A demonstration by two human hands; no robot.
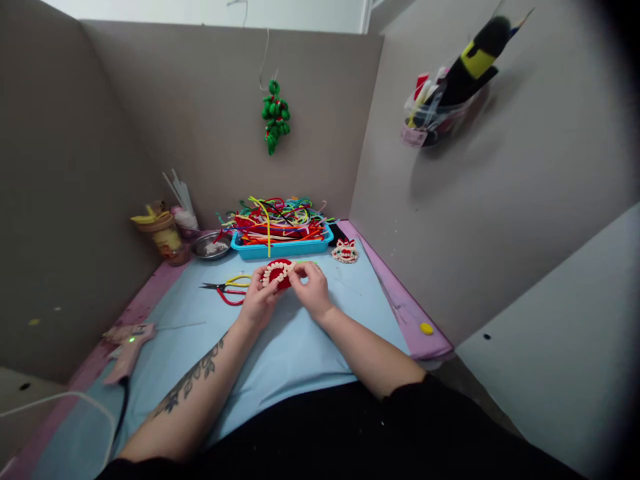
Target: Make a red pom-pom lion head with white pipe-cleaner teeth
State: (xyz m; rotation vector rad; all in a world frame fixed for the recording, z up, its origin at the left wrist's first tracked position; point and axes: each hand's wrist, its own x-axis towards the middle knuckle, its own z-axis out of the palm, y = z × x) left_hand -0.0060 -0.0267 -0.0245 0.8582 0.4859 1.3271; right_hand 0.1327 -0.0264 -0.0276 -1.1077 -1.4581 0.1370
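A round red craft piece (286,283) with a cream, bobbly trim laid in a curve on it is held up between both hands over the blue cloth. My left hand (259,300) grips its left side, thumb at the front near the trim. At its right edge, my right hand (313,291) pinches the end of the cream trim between thumb and fingers. Scissors (227,289) with one yellow and one red handle lie spread just left of my left hand, their handles partly hidden behind it. A similar cream and red finished-looking ornament (345,251) rests further right.
A blue tray (283,251) heaped with colourful pipe cleaners stands at the back. Beside it are a metal bowl (211,247) and a tub (167,237). A pink glue gun (131,350) with a lit green light lies left; a pen holder (435,117) hangs on the right wall.
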